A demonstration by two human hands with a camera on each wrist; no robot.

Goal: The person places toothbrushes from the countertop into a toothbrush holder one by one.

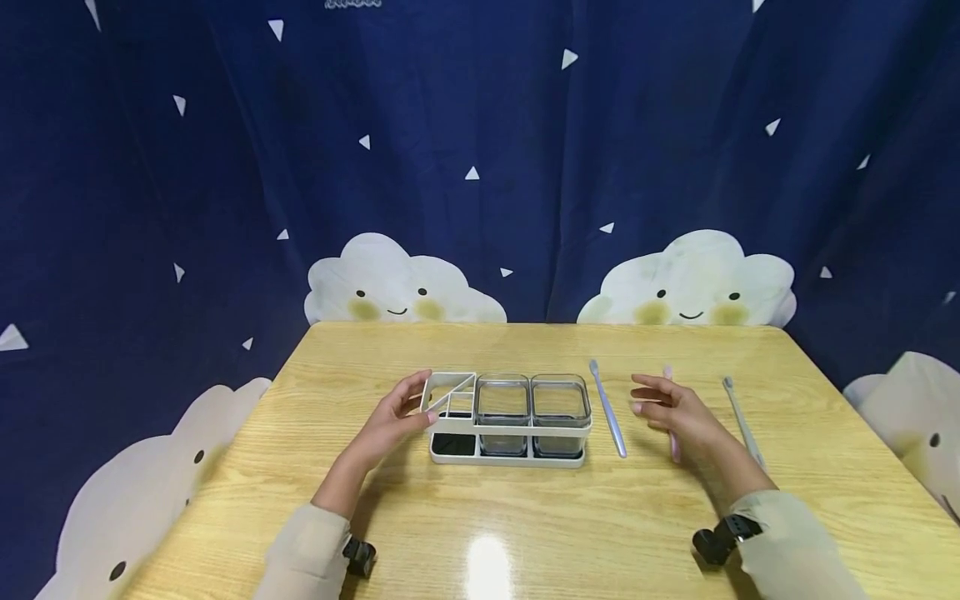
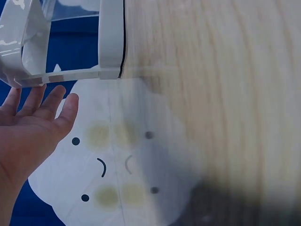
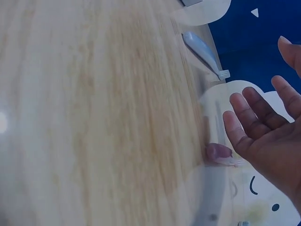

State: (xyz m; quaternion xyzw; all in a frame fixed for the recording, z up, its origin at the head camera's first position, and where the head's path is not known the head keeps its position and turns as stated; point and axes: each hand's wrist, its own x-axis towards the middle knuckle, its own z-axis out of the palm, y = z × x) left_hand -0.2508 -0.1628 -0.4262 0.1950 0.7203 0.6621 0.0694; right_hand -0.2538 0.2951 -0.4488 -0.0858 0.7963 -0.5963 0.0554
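A white toothbrush holder [image 1: 512, 461] stands near the middle of the table, with two clear square cups [image 1: 503, 400] side by side in it and a divided section at its left. My left hand [image 1: 390, 421] holds the holder's left end, thumb at the front rim and fingers toward the back corner. In the left wrist view its fingertips [image 2: 55, 93] are right at the holder's edge. My right hand [image 1: 678, 410] is empty, fingers spread and slightly bent, above a pink toothbrush [image 1: 675, 448] that it partly hides. A blue toothbrush [image 1: 609, 412] lies between the holder and this hand.
To the right of my right hand lies a grey-green toothbrush [image 1: 742, 423], partly behind the forearm. The wooden table [image 1: 480, 508] ends at a dark blue curtain [image 1: 465, 108] with cloud prints. A black wrist device [image 1: 726, 537] sits at my right cuff.
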